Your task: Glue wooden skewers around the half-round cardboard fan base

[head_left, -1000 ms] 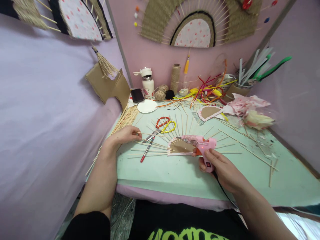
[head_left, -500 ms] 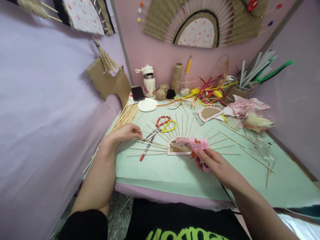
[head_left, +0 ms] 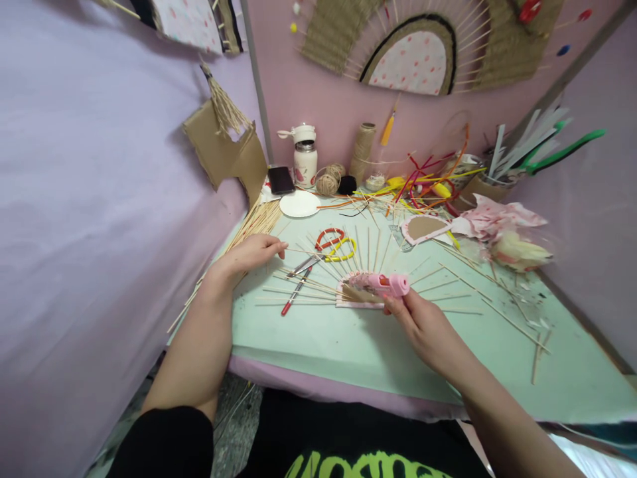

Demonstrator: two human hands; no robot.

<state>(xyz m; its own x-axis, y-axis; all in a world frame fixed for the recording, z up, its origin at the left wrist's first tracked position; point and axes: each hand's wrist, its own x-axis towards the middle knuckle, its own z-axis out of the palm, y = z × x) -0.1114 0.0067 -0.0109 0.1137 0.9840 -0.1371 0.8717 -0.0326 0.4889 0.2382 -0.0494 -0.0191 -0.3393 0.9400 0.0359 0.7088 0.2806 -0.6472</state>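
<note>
My right hand (head_left: 426, 324) is wrapped round a pink glue gun (head_left: 395, 284), its nozzle end over a half-round cardboard piece (head_left: 354, 297) with a pink-white edge. Thin wooden sticks (head_left: 369, 245) fan out from that piece to the left, top and right. To the left, my left hand (head_left: 251, 253) pinches the outer end of a thin stick (head_left: 301, 251) that points toward the fan. Scissors (head_left: 326, 255) with red and yellow handles lie under the sticks. Beside them is a red-ended pen (head_left: 292, 297). The glue gun hides part of the cardboard.
A bundle of sticks (head_left: 251, 229) lies along the left edge. At the back stand a white bottle (head_left: 305, 162), twine balls (head_left: 328, 180) and a twine spool (head_left: 363, 153). Another half-round piece (head_left: 425, 229), pink cloth (head_left: 497, 216) and loose sticks (head_left: 515, 325) lie to the right.
My left hand has moved slightly up, the stick still between its fingers. The glue gun has turned, so its handle is now hidden by my right hand. The camera view has shifted a little.
</note>
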